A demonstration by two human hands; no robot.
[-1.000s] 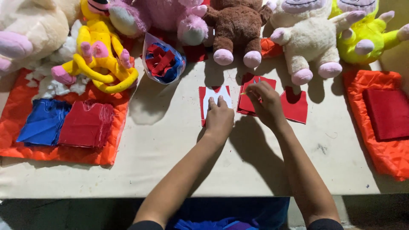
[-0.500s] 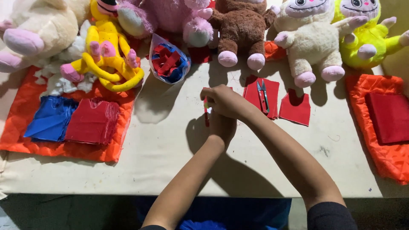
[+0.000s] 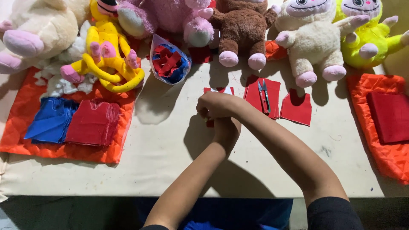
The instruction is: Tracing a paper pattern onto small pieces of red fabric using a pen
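My right hand (image 3: 215,105) is curled shut over a small red fabric piece (image 3: 218,90) with a white patch, at the table's middle. Directly below it my left hand (image 3: 226,127) is pressed against the right one, fingers closed on the same piece; most of the piece is hidden by the hands. Just to the right, a small pair of thread snips (image 3: 264,96) lies on a red fabric square (image 3: 272,87), and another red fabric square (image 3: 297,110) lies beside it.
A row of plush toys lines the far edge: cream (image 3: 34,30), yellow (image 3: 108,55), pink (image 3: 166,17), brown (image 3: 243,30), white (image 3: 309,42), lime (image 3: 368,36). A clear bag of red and blue scraps (image 3: 169,61) stands nearby. Orange quilted mats hold blue (image 3: 51,121) and red (image 3: 93,123) stacks left, a red stack (image 3: 390,117) right.
Both hands left the red squares and came together at the table's middle, lifting the small red piece. The snips now lie uncovered on the red square.
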